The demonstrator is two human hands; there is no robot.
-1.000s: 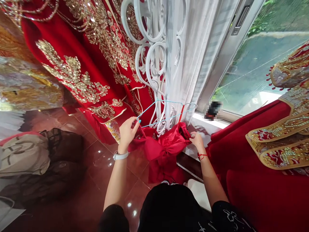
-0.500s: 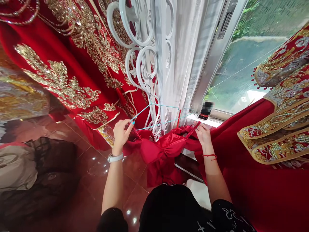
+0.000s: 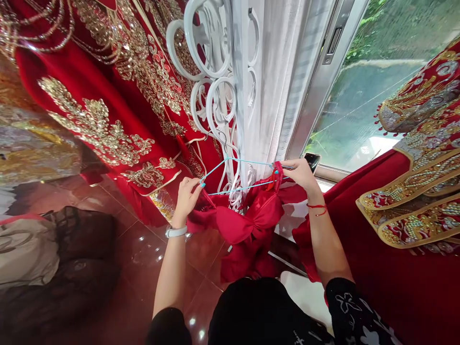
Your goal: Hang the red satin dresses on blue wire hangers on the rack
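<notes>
A thin light-blue clothes hanger (image 3: 227, 158) hangs in front of me with a red dress (image 3: 235, 225) below it. Pinched in my left hand (image 3: 187, 197) is the hanger's left corner, beside the dress's thin left strap. My right hand (image 3: 301, 173) is at the hanger's opposite end, its fingers closed on the gathered red dress strap (image 3: 278, 172), which lies around the hanger's end. The dress bodice sags between both hands, and its lower part drops towards the floor.
Red gowns with gold embroidery (image 3: 100, 129) hang at the left, behind a white scrollwork rack (image 3: 215, 96). A dark phone (image 3: 312, 162) is by the window frame (image 3: 312, 105). Beaded red garments (image 3: 402, 201) hang at the right. A beige and black bundle (image 3: 82, 249) sits on the tiled floor.
My right hand has moved up and inward, bringing the strap from beside the hanger onto its right end. My left hand keeps its pinch on the left corner.
</notes>
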